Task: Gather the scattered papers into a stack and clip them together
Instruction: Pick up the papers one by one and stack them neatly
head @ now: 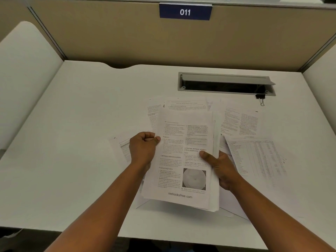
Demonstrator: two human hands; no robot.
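Clearly mid-gathering, the left hand (144, 148) and right hand (221, 167) pinch the partial stack (181, 157) by its side edges above the desk (72, 124), so next, I judge, collect the loose sheets (254, 155) before fetching the binder clip (260, 99).

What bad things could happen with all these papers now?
The stack of papers looks uneven, so sheets might slip from the left hand and right hand. Loose sheets on the desk could get missed. The binder clip lies apart, so one hand must let go.
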